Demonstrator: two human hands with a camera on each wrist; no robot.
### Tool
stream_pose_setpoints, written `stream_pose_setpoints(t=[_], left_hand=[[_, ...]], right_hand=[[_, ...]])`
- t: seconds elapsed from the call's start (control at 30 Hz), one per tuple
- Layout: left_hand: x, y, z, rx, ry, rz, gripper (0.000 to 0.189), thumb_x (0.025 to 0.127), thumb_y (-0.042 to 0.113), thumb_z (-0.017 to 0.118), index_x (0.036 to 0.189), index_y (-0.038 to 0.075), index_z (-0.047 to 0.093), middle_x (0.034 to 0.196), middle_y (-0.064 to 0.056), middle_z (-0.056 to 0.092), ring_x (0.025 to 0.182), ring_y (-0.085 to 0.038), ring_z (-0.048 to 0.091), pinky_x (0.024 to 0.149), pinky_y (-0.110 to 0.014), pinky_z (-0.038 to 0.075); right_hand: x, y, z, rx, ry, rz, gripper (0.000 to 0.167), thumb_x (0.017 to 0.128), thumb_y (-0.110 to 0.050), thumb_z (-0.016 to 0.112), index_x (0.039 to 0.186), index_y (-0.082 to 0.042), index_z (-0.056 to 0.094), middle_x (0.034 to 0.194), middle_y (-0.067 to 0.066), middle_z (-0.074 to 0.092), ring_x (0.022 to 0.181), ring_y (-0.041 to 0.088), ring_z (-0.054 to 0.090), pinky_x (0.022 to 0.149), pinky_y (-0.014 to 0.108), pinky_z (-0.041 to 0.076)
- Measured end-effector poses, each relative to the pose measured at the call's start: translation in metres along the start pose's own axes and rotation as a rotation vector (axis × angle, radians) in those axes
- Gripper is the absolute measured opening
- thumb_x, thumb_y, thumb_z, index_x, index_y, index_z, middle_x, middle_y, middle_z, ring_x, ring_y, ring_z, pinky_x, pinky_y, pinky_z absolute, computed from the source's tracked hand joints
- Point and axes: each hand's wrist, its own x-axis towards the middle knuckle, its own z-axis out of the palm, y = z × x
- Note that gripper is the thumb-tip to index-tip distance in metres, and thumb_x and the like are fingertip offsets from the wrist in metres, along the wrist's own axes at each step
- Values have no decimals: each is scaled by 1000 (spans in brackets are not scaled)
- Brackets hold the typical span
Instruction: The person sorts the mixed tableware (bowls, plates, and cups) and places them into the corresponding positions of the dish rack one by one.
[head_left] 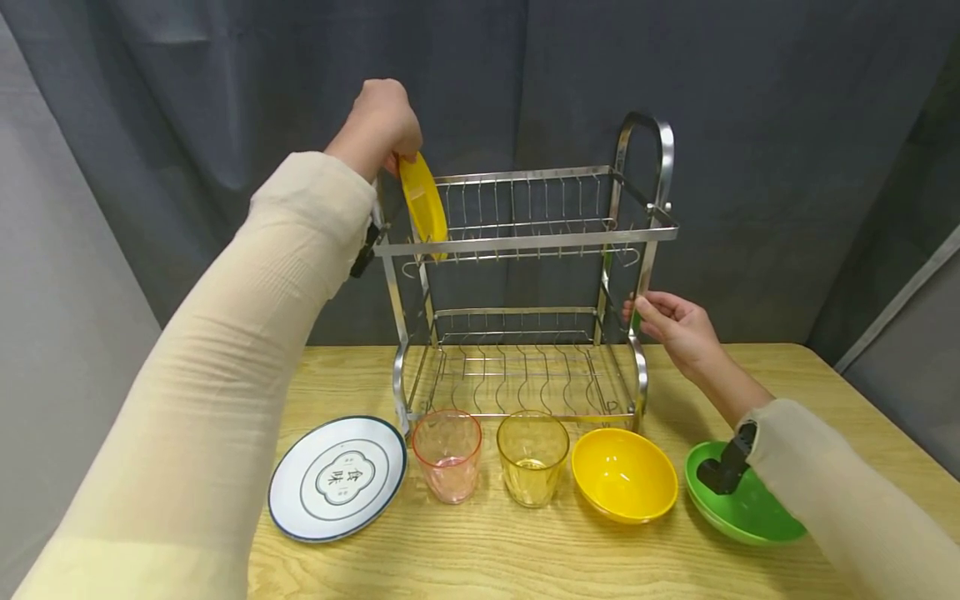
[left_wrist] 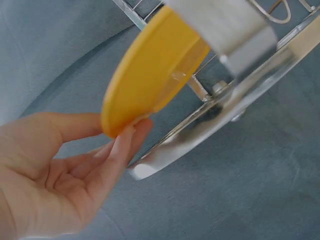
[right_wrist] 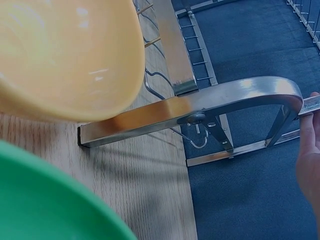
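Note:
My left hand (head_left: pixel 386 121) pinches the rim of a yellow plate (head_left: pixel 424 200) between thumb and fingers. The plate stands nearly on edge, its lower part inside the left end of the top tier of a metal two-tier dish rack (head_left: pixel 525 243). In the left wrist view, the fingers hold the plate (left_wrist: pixel 150 70) beside the rack's curved side handle (left_wrist: pixel 175 145). At the other side, my right hand (head_left: pixel 678 329) grips the rack's right front post with thumb and fingers. Only part of the right hand (right_wrist: pixel 310 155) shows at the edge of the right wrist view.
Before the rack on the wooden table (head_left: pixel 480 558) are a white plate (head_left: pixel 300 487) with a dark rim, a pink glass (head_left: pixel 450 458), a yellow glass (head_left: pixel 532 458), a yellow bowl (head_left: pixel 624 477) and a green bowl (head_left: pixel 750 508), partly hidden by the right forearm. A grey curtain (head_left: pixel 480 83) hangs behind.

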Motion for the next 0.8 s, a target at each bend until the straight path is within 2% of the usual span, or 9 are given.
stream_pose_setpoints(t=[0.1, 0.23, 0.33, 0.43, 0.57, 0.7, 0.8], left_hand=[[-5, -1, -1, 32, 84, 47, 45, 89, 10, 63, 133, 3, 54, 126, -10, 53, 63, -14, 60, 68, -20, 59], [-12, -2, -5, 56, 168, 86, 44, 89, 13, 62, 132, 4, 55, 111, -7, 53, 66, -15, 57, 68, -20, 58], [-15, -6, -7, 66, 221, 113, 43, 90, 16, 61, 131, 5, 56, 97, -4, 49, 72, -16, 54, 79, -24, 58], [-15, -11, -8, 69, 255, 142, 39, 90, 17, 60, 126, 5, 57, 91, -3, 46, 80, -18, 53, 91, -30, 56], [-16, -22, -9, 21, 263, 203, 29, 91, 17, 60, 117, 6, 64, 102, -6, 56, 88, -20, 55, 96, -31, 54], [-20, -38, -5, -63, 273, 342, 28, 93, 18, 58, 117, 5, 67, 119, -11, 63, 93, -19, 56, 97, -30, 54], [-23, -54, 1, -106, 299, 440, 28, 94, 19, 57, 115, 4, 68, 114, -13, 69, 86, -15, 59, 90, -28, 55]], right_hand=[[0, 0, 0, -10, 2, -5, 11, 91, -22, 65, 101, -19, 66, 89, -15, 74, 85, -3, 69, 78, 9, 54], [1, 0, -1, -27, 3, -8, 12, 91, -23, 65, 102, -19, 65, 89, -16, 74, 85, -3, 69, 77, 9, 54], [1, 0, -3, -20, 1, 8, 13, 91, -24, 65, 103, -19, 65, 89, -16, 74, 86, -3, 69, 78, 9, 54], [0, 1, -5, -12, 3, 23, 17, 90, -24, 65, 105, -16, 64, 89, -15, 74, 86, -2, 69, 78, 9, 54], [0, 1, -9, -28, 4, 18, 24, 91, -24, 65, 111, -11, 61, 90, -16, 74, 87, -3, 69, 78, 9, 54], [0, -1, -12, -44, 10, 3, 20, 91, -23, 65, 108, -14, 62, 90, -16, 74, 86, -3, 69, 77, 9, 54], [-1, -2, -13, -43, 11, -4, 16, 91, -22, 65, 105, -17, 62, 90, -16, 74, 86, -3, 69, 77, 10, 55]])
